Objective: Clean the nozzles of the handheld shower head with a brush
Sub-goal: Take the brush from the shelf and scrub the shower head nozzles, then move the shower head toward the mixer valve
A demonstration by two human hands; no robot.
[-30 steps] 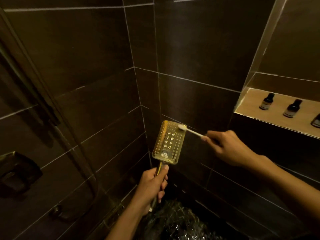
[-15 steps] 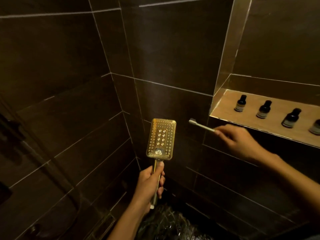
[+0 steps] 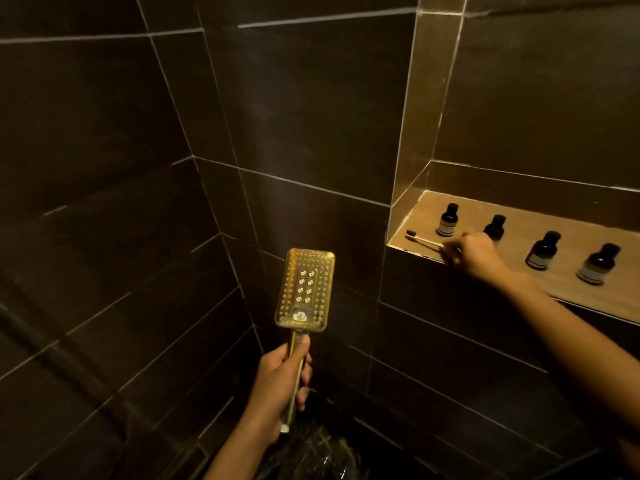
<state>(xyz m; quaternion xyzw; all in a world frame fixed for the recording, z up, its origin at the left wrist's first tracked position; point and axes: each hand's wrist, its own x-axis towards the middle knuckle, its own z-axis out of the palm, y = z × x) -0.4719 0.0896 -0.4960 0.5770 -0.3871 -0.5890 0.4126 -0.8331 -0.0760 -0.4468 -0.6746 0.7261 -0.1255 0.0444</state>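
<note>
1. Dark tiled wall [image 3: 311,116] fills most of the frame.
2. A lit niche shelf [image 3: 575,233] is set into it at right centre.
3. The gold handheld shower head [image 3: 304,289] stands upright at lower centre, nozzle face toward the camera.
4. The left hand [image 3: 277,379] has its grip wrapped round the shower head's handle.
5. The right hand [image 3: 474,254] reaches over the shelf's front edge, its grip pinching the brush handle.
6. Four small dark bottles [image 3: 447,220] stand in a row on the shelf.
7. The brush [image 3: 424,240] lies low at the shelf's left end, bristles pointing left.

4 bottles [image 3: 447,220] spaced on niche shelf [image 3: 571,233], gaps btwn; brush [image 3: 424,240] across L front.
</note>
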